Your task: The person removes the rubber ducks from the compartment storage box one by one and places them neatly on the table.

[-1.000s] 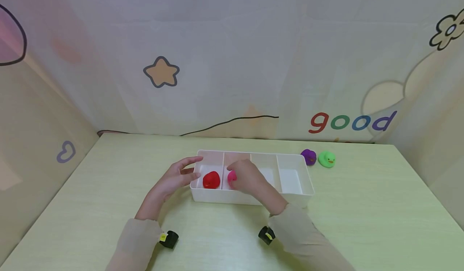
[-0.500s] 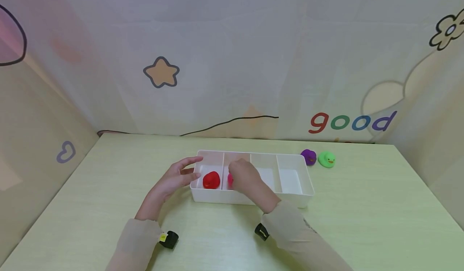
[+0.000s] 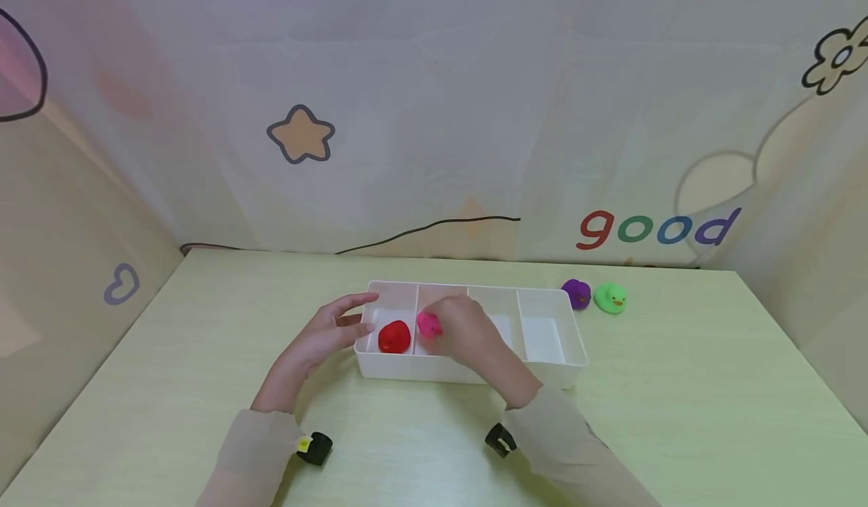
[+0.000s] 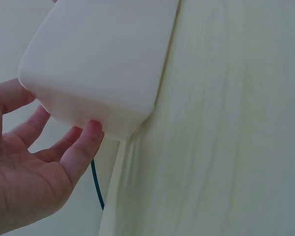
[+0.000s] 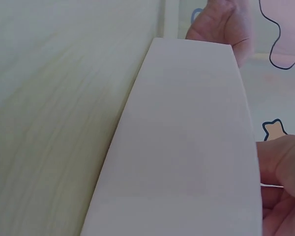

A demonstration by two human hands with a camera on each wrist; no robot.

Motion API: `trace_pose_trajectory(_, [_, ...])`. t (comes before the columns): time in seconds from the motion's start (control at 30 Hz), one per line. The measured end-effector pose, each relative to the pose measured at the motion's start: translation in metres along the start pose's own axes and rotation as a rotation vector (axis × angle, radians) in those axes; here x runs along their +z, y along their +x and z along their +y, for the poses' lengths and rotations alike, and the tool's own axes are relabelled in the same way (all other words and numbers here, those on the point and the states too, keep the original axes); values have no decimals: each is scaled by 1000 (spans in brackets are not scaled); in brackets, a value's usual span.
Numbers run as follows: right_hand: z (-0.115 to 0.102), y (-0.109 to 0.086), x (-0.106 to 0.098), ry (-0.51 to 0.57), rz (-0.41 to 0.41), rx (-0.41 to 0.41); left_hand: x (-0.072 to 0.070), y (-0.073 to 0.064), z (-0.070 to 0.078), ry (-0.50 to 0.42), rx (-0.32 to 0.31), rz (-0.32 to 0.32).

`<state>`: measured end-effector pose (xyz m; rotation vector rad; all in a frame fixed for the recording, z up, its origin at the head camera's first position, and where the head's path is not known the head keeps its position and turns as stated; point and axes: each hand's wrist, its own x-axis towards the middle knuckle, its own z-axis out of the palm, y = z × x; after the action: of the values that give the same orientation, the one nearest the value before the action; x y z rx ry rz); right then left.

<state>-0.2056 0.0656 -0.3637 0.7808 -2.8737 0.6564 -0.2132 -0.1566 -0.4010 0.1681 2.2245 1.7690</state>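
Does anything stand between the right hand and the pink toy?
Nothing visible does: in the head view, the right hand is against the pink toy at the second compartment from the left in the white tray.

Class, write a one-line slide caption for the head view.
Left hand touching the end of a white tray, right hand holding a pink toy one compartment over from a red toy.

The white rectangular plastic tray (image 3: 407, 367) is accessible from above at its rightmost compartment (image 3: 545, 340); the right hand (image 3: 468, 331) obstructs the second from left. A round purple toy (image 3: 576, 294) flanks the far right corner.
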Motion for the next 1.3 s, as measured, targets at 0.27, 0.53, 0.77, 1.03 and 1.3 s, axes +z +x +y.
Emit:
trace_pose_trajectory(0.27, [6,-9,-3,69,104,-6,-1,2,-1,8,-16,10])
trace_pose_trajectory(0.53, [14,-20,-18,253,204,-37,0,2,-1,4,-18,12])
trace_pose_trajectory(0.77, [24,-30,-32,279,267,-63,-1,1,1,11,-27,17])
trace_pose_trajectory(1.03, [44,-39,-53,254,245,51,1,1,0,10,-31,19])
trace_pose_trajectory(1.3, [70,-50,-75,285,213,198,0,0,0,16,-19,10])
